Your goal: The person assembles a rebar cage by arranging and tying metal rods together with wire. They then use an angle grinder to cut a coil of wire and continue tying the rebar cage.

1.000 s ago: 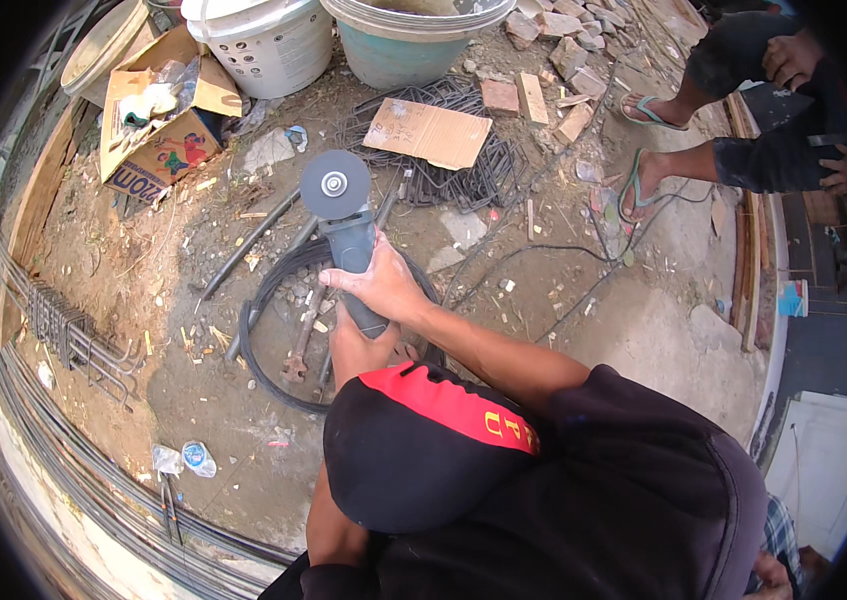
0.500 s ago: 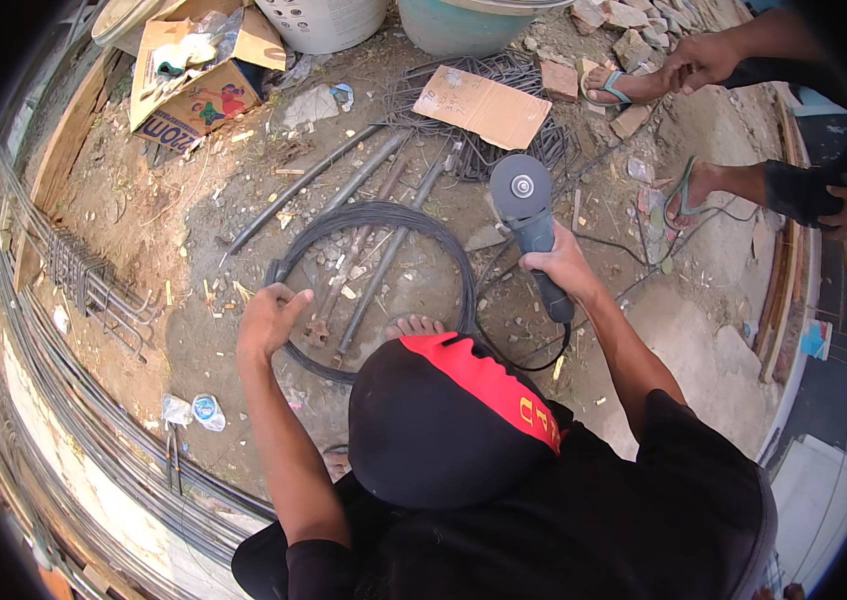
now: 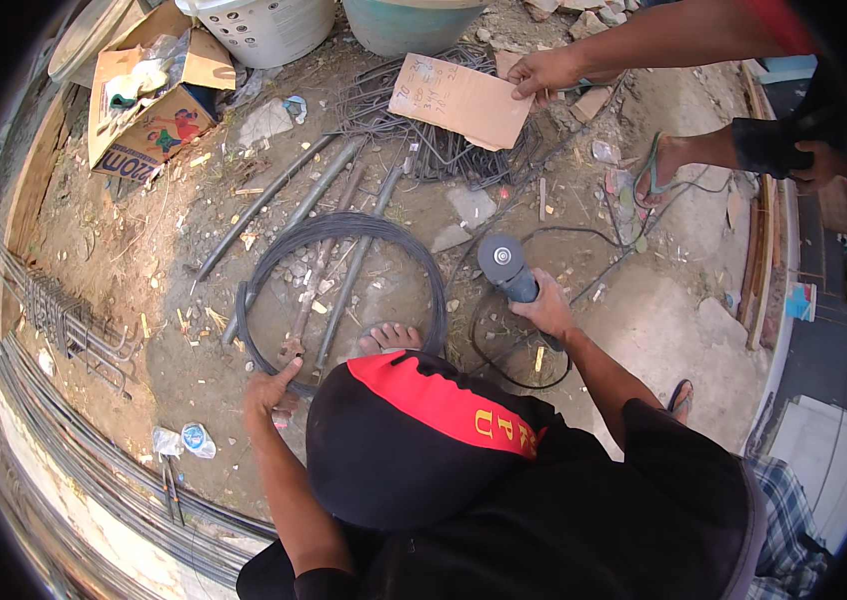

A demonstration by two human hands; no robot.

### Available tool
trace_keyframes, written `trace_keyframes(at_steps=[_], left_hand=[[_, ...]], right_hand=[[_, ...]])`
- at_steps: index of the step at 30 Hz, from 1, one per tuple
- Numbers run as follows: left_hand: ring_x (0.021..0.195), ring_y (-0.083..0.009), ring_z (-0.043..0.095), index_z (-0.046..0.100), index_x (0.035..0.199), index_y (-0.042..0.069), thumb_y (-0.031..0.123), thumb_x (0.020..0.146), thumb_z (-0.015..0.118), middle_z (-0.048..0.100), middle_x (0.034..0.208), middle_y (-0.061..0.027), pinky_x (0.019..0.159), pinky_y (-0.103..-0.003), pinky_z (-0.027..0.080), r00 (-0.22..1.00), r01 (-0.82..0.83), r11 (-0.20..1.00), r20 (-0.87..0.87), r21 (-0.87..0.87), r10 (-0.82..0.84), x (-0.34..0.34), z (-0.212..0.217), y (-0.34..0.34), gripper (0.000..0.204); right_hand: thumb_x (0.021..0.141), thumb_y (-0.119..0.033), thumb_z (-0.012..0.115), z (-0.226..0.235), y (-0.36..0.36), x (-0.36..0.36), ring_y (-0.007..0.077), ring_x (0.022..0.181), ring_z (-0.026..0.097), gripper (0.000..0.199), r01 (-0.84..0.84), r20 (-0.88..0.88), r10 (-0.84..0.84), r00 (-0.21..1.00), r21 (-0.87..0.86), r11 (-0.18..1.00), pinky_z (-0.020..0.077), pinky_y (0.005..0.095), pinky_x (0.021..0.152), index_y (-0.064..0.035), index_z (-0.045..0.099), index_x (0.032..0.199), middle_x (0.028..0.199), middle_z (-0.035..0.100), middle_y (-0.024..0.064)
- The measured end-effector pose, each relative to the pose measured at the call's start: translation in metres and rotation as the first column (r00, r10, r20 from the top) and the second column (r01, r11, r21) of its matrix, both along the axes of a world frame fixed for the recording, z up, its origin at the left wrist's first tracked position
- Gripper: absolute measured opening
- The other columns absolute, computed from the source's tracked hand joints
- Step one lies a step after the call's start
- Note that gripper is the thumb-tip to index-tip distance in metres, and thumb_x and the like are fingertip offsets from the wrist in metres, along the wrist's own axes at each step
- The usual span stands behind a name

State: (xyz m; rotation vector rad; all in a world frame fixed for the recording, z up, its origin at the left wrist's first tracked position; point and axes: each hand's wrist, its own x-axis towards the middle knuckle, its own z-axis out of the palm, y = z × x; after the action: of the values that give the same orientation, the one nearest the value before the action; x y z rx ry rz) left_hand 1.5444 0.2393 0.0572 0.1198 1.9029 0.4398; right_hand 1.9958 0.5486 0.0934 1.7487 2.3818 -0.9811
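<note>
Right hand (image 3: pixel 547 305), in the head view, is wrapped around the dark grey-blue body of a handheld angle grinder (image 3: pixel 522 287), whose dark round disc (image 3: pixel 502 256) points away from the person, toward the far edge of the ground (image 3: pixel 194 370). The grinder is to the right of a large ring-shaped coil of thin black wire (image 3: pixel 437 300), apart from it. A thin black cable (image 3: pixel 542 387) loops over the ground near the grinder. The left hand (image 3: pixel 266 392) is at the coil's near left edge, thumb side by the strands; its fingers are partly hidden, so I cannot tell whether they close on the wire. Bare toes (image 3: pixel 394 337) show inside the ring's near right edge, and a straight grey metal pipe (image 3: pixel 355 280) runs through the ring and past its far edge. Beyond the coil, a co-worker's hand (image 3: pixel 541 76) grips the right edge of a flat brown cardboard sheet (image 3: pixel 461 105) by a pile of bent dark steel bars (image 3: pixel 484 172).

The step in hand looks like handling the coil with the left hand while the right holds the grinder aside. The next move seems to call for a sure grasp on the wire, with disc and cable clear of strands and toes.
</note>
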Motion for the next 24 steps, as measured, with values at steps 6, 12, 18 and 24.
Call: trace_keyframes(at_steps=[6, 12, 18, 24], left_hand=[[0.072, -0.0295, 0.076, 0.074, 0.092, -0.007, 0.049, 0.095, 0.071, 0.074, 0.082, -0.0205, 0.056, -0.042, 0.061, 0.985, -0.168, 0.981, -0.028, 0.101, 0.172, 0.003, -0.021, -0.009, 0.056], [0.057, -0.0168, 0.058, 0.060, 0.079, 0.006, 0.051, 0.099, 0.067, 0.057, 0.068, -0.0035, 0.057, -0.037, 0.055, 0.745, -0.667, 0.698, 0.266, 0.260, 0.612, 0.016, -0.009, -0.006, 0.050], [0.049, -0.0072, 0.030, 0.042, 0.069, 0.017, 0.058, 0.103, 0.057, 0.032, 0.059, 0.0065, 0.044, -0.029, 0.026, 0.481, -0.741, 0.478, -0.123, 0.472, 0.868, 0.036, 0.032, 0.030, 0.056], [0.047, -0.0059, 0.024, 0.035, 0.066, 0.016, 0.059, 0.106, 0.049, 0.028, 0.057, 0.0065, 0.043, -0.027, 0.017, 0.501, -0.594, 0.422, -0.095, 0.684, 0.860, 0.014, 0.085, 0.040, 0.060]], right_hand=[[0.066, -0.029, 0.084, -0.014, 0.043, -0.007, 0.0404, 0.110, 0.060, 0.067, -0.077, 0.014, 0.076, 0.997, 0.126, 0.989, 0.0490, 0.0475, 0.098, -0.0017, 0.064, 0.123, 0.112, 0.062, 0.0214], [0.067, -0.027, 0.083, -0.036, 0.052, -0.012, 0.0407, 0.115, 0.058, 0.071, -0.179, 0.076, 0.170, 0.982, 0.136, 0.974, 0.0475, 0.0468, 0.102, 0.0001, 0.059, 0.129, 0.117, 0.061, 0.0212], [0.071, -0.023, 0.082, -0.044, 0.048, -0.015, 0.0400, 0.120, 0.056, 0.074, -0.203, 0.052, 0.196, 0.979, 0.232, 0.951, 0.0457, 0.0463, 0.106, -0.0003, 0.054, 0.136, 0.122, 0.060, 0.0208], [0.075, -0.023, 0.082, -0.032, 0.044, -0.020, 0.0399, 0.119, 0.056, 0.072, -0.215, 0.100, 0.196, 0.976, 0.240, 0.947, 0.0461, 0.0469, 0.105, -0.0011, 0.054, 0.138, 0.124, 0.060, 0.0209]])
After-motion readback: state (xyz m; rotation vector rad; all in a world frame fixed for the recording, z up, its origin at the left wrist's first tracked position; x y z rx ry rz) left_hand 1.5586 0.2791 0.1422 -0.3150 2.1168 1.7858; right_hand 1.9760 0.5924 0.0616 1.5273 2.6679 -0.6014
